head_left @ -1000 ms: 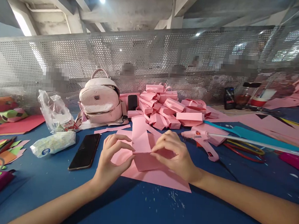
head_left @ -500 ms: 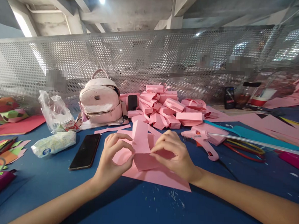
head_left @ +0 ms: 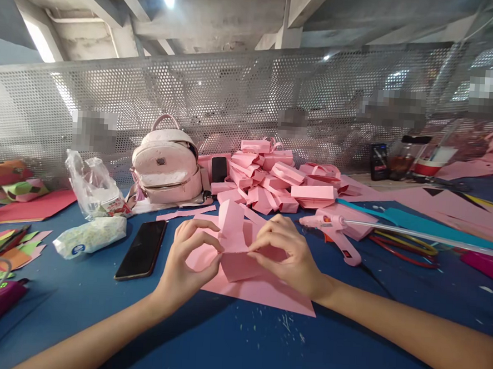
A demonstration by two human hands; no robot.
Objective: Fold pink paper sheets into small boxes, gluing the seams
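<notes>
Between my two hands stands a folded pink paper box (head_left: 241,266), with a tall strip rising from its back. My left hand (head_left: 194,251) pinches its left top corner between thumb and fingers. At the right top corner, my right hand (head_left: 286,251) pinches the same edge with thumb and forefinger. Underneath lies a flat pink paper sheet (head_left: 273,298) on the blue table (head_left: 203,343). Just beyond my right hand rests a pink glue gun (head_left: 337,234). The inside of the box is mostly hidden.
A heap of folded pink paper boxes (head_left: 267,174) lies behind my hands. To the left are a black phone (head_left: 141,250), a tissue pack (head_left: 91,236), a plastic bag (head_left: 90,189) and a pale pink backpack (head_left: 164,165). A perforated metal screen (head_left: 235,95) runs along the back.
Both hands keep their pinch on the pink paper box, almost unmoved. The view has shifted very slightly.
</notes>
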